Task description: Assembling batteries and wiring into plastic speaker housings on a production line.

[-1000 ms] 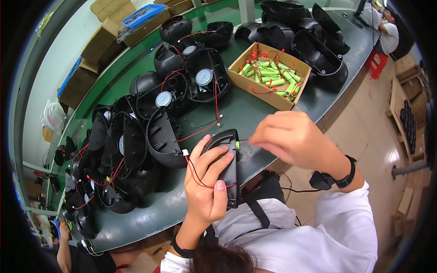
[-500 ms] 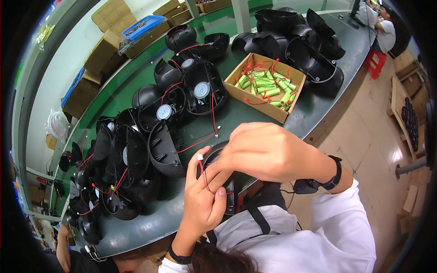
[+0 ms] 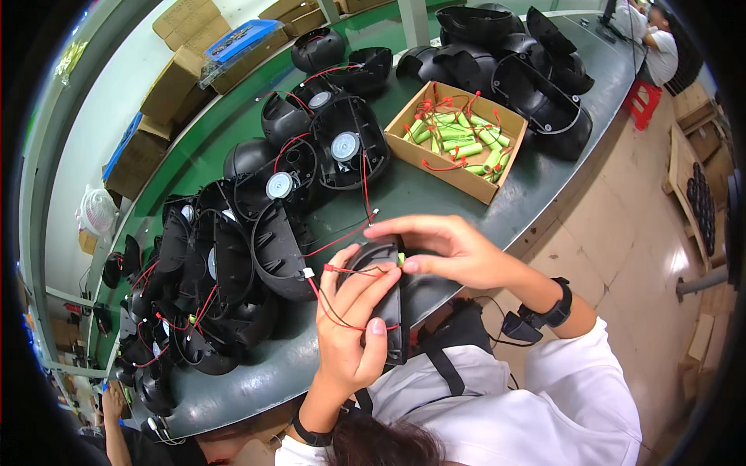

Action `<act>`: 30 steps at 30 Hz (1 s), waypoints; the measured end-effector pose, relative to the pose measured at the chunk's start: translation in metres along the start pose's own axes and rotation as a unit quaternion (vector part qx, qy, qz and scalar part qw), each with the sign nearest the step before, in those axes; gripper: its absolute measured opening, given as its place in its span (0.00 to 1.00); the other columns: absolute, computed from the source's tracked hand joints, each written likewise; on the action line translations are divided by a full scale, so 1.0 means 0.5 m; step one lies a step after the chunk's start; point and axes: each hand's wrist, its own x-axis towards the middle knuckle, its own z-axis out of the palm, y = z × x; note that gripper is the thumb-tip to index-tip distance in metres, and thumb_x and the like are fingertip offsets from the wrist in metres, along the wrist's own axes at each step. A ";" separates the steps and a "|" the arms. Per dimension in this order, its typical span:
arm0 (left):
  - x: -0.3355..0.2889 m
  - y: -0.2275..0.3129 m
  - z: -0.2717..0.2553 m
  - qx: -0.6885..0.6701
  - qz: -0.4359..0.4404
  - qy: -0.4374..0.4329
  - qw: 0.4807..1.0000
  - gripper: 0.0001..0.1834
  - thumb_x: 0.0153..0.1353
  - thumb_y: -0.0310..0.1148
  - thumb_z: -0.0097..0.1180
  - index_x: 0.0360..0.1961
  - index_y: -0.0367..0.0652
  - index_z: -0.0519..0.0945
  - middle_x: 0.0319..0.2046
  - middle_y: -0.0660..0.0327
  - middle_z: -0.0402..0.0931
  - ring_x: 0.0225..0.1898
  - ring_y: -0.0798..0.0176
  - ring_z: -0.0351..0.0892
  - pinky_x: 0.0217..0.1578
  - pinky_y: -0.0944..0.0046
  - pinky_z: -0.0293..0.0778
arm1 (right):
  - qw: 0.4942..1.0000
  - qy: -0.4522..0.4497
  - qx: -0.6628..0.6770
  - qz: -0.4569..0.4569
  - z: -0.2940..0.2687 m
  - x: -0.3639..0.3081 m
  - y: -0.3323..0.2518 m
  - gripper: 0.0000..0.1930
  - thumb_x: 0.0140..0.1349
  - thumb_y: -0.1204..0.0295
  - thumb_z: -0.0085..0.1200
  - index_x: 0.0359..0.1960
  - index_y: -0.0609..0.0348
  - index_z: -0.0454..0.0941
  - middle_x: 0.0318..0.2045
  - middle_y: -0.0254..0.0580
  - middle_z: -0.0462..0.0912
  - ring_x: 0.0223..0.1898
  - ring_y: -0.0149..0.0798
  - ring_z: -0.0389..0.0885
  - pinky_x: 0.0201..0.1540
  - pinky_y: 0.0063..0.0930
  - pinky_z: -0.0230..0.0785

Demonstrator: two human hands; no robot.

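My left hand (image 3: 350, 334) is closed around a curved black plastic shell (image 3: 395, 311), tilted on its side near the table's front edge. A red and black lead with a white plug (image 3: 308, 272) runs across its fingers. Another lead, ending in a red plug (image 3: 329, 268), passes over the fingertips. Inside the shell's upper part, the end of a green battery (image 3: 401, 259) shows; the rest of it is hidden. My right hand (image 3: 447, 248) has its thumb against that battery, while its other fingers reach over the shell's far end.
An open cardboard box (image 3: 443, 172) of green batteries with red plugs stands beyond my hands. Black shells with round speakers (image 3: 344, 147) and loose wires crowd the left of the table (image 3: 497, 221). More black shells (image 3: 536, 101) are piled at the back right. Other people sit nearby.
My right hand has opened out from its bent pose over the left hand and moved slightly right. The green battery end and the red-plugged lead have come into sight; the white plug has shifted left.
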 end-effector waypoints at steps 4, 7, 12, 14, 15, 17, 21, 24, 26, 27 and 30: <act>-0.012 -0.007 0.005 -0.025 -0.012 0.037 0.999 0.23 0.54 0.33 0.43 0.46 0.32 0.80 0.42 0.47 0.79 0.52 0.37 0.73 0.61 0.39 0.59 | 0.999 0.003 0.050 0.013 0.009 0.002 0.018 0.25 0.62 0.78 0.56 0.61 0.66 0.68 0.61 0.48 0.71 0.64 0.40 0.68 0.66 0.36 0.60; -0.011 -0.006 0.009 -0.018 -0.022 0.042 0.999 0.23 0.56 0.34 0.43 0.46 0.32 0.81 0.43 0.46 0.79 0.54 0.35 0.71 0.61 0.41 0.60 | 0.997 0.011 0.072 0.006 0.016 0.001 0.023 0.23 0.61 0.79 0.57 0.59 0.66 0.70 0.59 0.47 0.72 0.63 0.40 0.69 0.66 0.36 0.60; -0.012 -0.008 0.006 -0.019 -0.018 0.038 0.999 0.23 0.56 0.35 0.43 0.46 0.32 0.81 0.45 0.47 0.79 0.56 0.34 0.70 0.61 0.41 0.61 | 0.994 0.091 -0.031 -0.042 0.044 -0.006 0.015 0.20 0.61 0.81 0.56 0.56 0.65 0.73 0.53 0.40 0.77 0.54 0.31 0.75 0.58 0.27 0.66; -0.013 -0.009 0.005 -0.018 -0.014 0.029 0.999 0.23 0.56 0.34 0.43 0.47 0.32 0.81 0.45 0.47 0.79 0.56 0.33 0.70 0.61 0.41 0.61 | 0.997 0.067 0.024 -0.006 0.024 -0.002 0.017 0.20 0.61 0.79 0.56 0.57 0.66 0.72 0.55 0.43 0.76 0.58 0.35 0.73 0.61 0.31 0.64; -0.013 -0.009 0.005 -0.017 -0.016 0.029 0.999 0.23 0.56 0.34 0.43 0.47 0.32 0.81 0.45 0.47 0.79 0.56 0.33 0.70 0.61 0.41 0.61 | 0.996 0.040 0.076 0.029 0.017 0.001 0.018 0.21 0.62 0.78 0.55 0.58 0.66 0.71 0.58 0.45 0.74 0.62 0.39 0.70 0.65 0.35 0.61; -0.012 -0.008 0.005 -0.013 -0.012 0.019 1.000 0.23 0.56 0.34 0.43 0.47 0.32 0.81 0.45 0.47 0.79 0.56 0.33 0.70 0.61 0.42 0.61 | 0.995 0.045 0.081 0.046 0.018 0.004 0.020 0.20 0.63 0.75 0.55 0.57 0.65 0.71 0.57 0.44 0.74 0.61 0.38 0.70 0.64 0.34 0.61; -0.009 -0.009 0.011 -0.015 -0.009 0.025 1.000 0.23 0.56 0.35 0.44 0.47 0.32 0.81 0.45 0.48 0.79 0.55 0.33 0.70 0.60 0.42 0.61 | 0.992 0.054 0.104 0.054 0.018 0.002 0.018 0.20 0.62 0.76 0.57 0.56 0.65 0.71 0.56 0.44 0.75 0.61 0.37 0.70 0.65 0.33 0.60; -0.003 -0.004 0.008 -0.006 -0.015 0.016 1.000 0.24 0.56 0.35 0.44 0.48 0.34 0.81 0.45 0.49 0.79 0.56 0.35 0.69 0.61 0.42 0.60 | 0.991 0.055 0.121 0.020 0.026 -0.007 0.034 0.21 0.61 0.77 0.58 0.57 0.64 0.71 0.57 0.44 0.74 0.62 0.37 0.69 0.66 0.33 0.59; -0.002 0.004 0.007 0.007 -0.029 0.003 1.000 0.29 0.62 0.46 0.39 0.47 0.33 0.82 0.45 0.48 0.80 0.58 0.39 0.68 0.61 0.44 0.58 | 0.988 0.049 0.142 -0.013 0.030 -0.009 0.040 0.23 0.60 0.80 0.58 0.58 0.64 0.70 0.58 0.44 0.73 0.63 0.37 0.68 0.66 0.33 0.59; -0.002 0.003 0.004 0.005 -0.028 -0.005 1.000 0.28 0.62 0.46 0.40 0.46 0.33 0.82 0.45 0.49 0.80 0.59 0.39 0.67 0.61 0.43 0.58 | 0.990 0.043 0.137 -0.006 0.027 -0.008 0.040 0.23 0.61 0.80 0.57 0.58 0.64 0.69 0.58 0.44 0.72 0.63 0.37 0.67 0.66 0.33 0.59; 0.000 0.006 0.009 -0.010 -0.032 0.016 0.999 0.22 0.57 0.37 0.43 0.45 0.34 0.82 0.44 0.51 0.81 0.56 0.36 0.69 0.62 0.42 0.58 | 0.995 0.046 0.088 -0.018 0.021 0.000 0.027 0.24 0.59 0.78 0.60 0.58 0.64 0.70 0.57 0.44 0.74 0.61 0.36 0.70 0.62 0.31 0.63</act>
